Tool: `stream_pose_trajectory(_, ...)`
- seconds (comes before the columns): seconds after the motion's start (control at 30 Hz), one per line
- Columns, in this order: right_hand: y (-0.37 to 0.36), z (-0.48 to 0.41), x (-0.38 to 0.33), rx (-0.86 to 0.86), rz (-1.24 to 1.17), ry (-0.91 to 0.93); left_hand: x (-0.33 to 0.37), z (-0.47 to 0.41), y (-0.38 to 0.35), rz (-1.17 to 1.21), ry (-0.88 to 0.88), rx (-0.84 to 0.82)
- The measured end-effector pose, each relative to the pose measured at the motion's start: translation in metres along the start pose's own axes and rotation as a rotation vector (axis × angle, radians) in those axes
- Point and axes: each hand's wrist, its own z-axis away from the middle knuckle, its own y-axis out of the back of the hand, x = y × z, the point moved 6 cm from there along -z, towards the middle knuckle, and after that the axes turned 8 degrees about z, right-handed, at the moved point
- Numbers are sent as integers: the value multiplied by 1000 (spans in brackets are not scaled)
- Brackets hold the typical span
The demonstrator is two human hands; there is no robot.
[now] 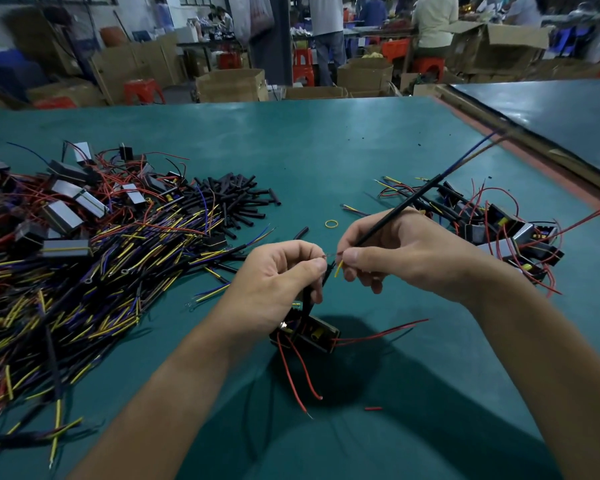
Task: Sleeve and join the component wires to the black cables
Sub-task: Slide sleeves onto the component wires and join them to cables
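My left hand (pixel 278 275) pinches a thin component wire at its bare tip, with a black sleeve (pixel 307 299) running down from the fingers to the black box-shaped component (pixel 309 332), which hangs just above the green table with red leads trailing. My right hand (pixel 388 258) grips a long black cable (pixel 406 206) that slants up to the right; its short yellow wire end (pixel 339 268) pokes out below the thumb. The two bare ends meet between my thumbs.
A big heap of black cables with yellow and blue ends (pixel 94 271) and components fills the left. Loose black sleeves (pixel 236 199) lie behind it. Joined units (pixel 499 230) pile at the right. A yellow rubber band (pixel 331 223) lies mid-table.
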Motion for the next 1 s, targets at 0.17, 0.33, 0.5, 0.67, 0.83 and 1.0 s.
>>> stream_pose_trajectory(0.17,-2,-2,-4,75,-40,35,0,1,1,7,17,3)
stream_pose_trajectory(0.33,1,-3,-3,133,-20,33,0,1,-1,-4,19,-15)
stream_pose_trajectory(0.5,-2,-3,-2,105,44,14,-2,2,-1,100,74,-64)
stream_pose_trajectory(0.67,-4,-1,-2,96,125,-6,-2,2,-5,172,107,-141)
stream_pose_trajectory(0.83,0,0,-6,192,177,19,1,4,-4,147,113,-153)
stream_pose_trajectory(1.0,1,3,-12,242,196,84,1,4,-3,120,117,-149)
